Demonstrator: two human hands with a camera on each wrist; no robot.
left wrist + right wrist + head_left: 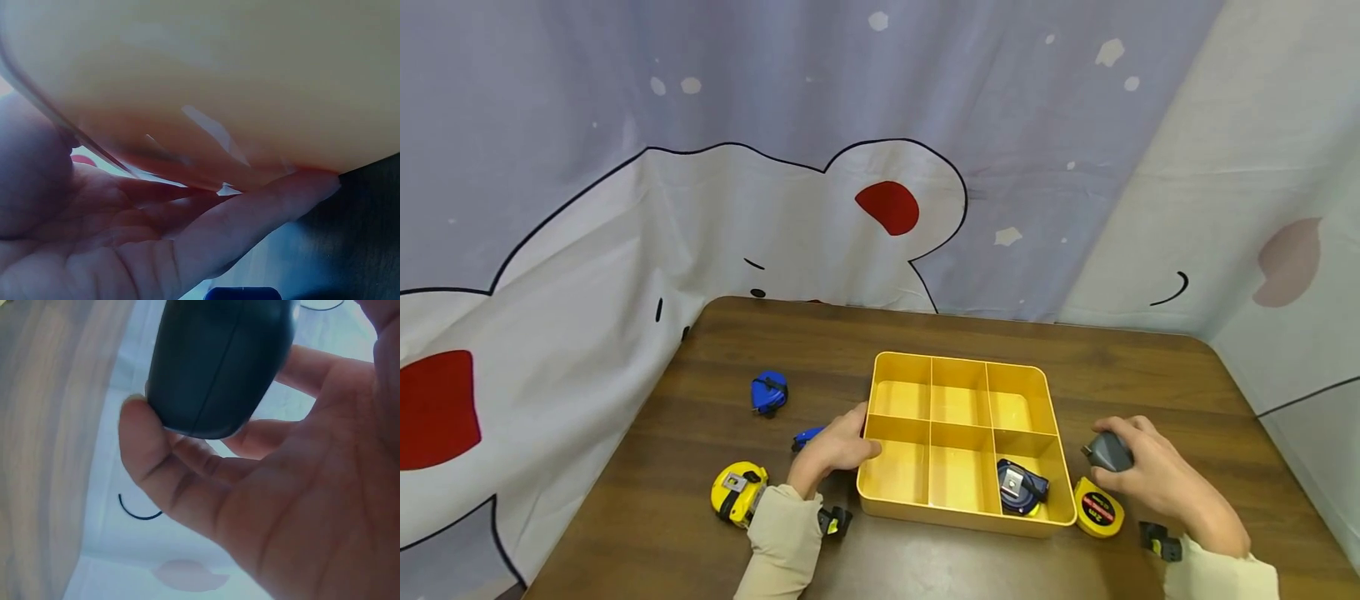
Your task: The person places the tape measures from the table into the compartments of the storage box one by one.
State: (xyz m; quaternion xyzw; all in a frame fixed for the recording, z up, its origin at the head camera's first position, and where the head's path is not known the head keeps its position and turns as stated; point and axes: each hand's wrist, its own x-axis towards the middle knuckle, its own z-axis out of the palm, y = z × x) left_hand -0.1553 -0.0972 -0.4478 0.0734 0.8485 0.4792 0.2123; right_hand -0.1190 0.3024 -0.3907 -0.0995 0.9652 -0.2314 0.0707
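We see a dark brown wooden table (925,333) with rounded corners, pushed into a corner hung with a pale lilac cartoon curtain (775,125) showing white shapes outlined in black and red patches.

Near the middle of the table sits a yellow six-compartment tray (958,367). Our left hand (838,446) rests against the tray's left wall, fingers fairly straight along the plastic, as the left wrist view confirms (187,244). Our right hand (1157,475) is just right of the tray, fingers curled round a dark grey tape measure (1108,450) and holding it above the wood; the right wrist view shows the case (219,362) pinched between fingertips and thumb.

A blue and black tape measure (1018,487) lies in the tray's near right compartment. A yellow tape measure with a red label (1099,508) lies on the table touching the tray's near right corner. To the left lie a yellow and black tape measure (739,492), a blue tape measure (769,392) farther back, and a small blue one (807,437) partly hidden by our left hand.
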